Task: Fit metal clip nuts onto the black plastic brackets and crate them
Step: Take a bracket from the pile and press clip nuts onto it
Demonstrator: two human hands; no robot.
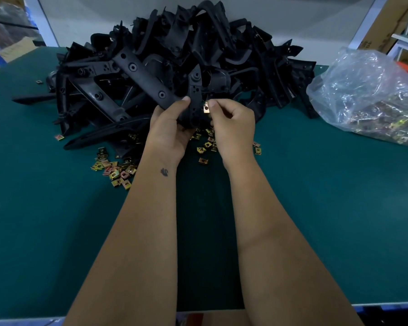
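My left hand point(169, 128) grips a black plastic bracket point(195, 95), held upright just above the green table. My right hand point(232, 121) pinches a brass-coloured metal clip nut point(206, 108) against the bracket's right edge. Behind both hands lies a large pile of black brackets point(174, 55). Loose clip nuts point(114, 169) are scattered on the table left of my left wrist, and more clip nuts point(206, 144) lie under and between my hands.
A clear plastic bag point(368, 95) holding many clip nuts sits at the right on the green table point(57, 231). Single nuts lie at the far left point(39, 81) and by the pile point(59, 137). Cardboard boxes stand at the back right.
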